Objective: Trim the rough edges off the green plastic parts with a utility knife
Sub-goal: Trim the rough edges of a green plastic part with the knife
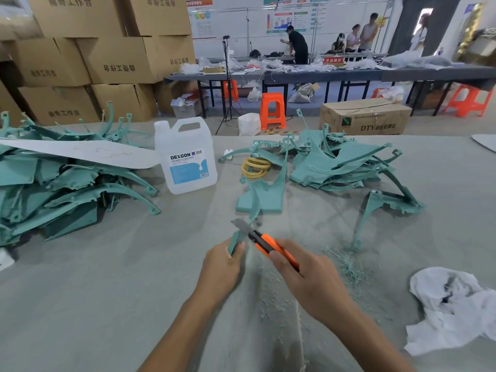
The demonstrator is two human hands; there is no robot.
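Head view: jug [188, 157] reads DEXCON; carton [365, 118] reads DTY.

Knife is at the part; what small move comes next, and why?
Likely push the utility knife along the edge of the green part, away from the left hand. The right hand grips it, blade extended and apparently touching that edge just above the left fingers.

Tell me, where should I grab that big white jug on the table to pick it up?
Probably by the moulded handle at the top of the jug, coming down from above. The jug stands upright, and the handle forms an open loop beside the cap, so fingers can hook through it. The flat sides look too broad and smooth for a one-handed grip.
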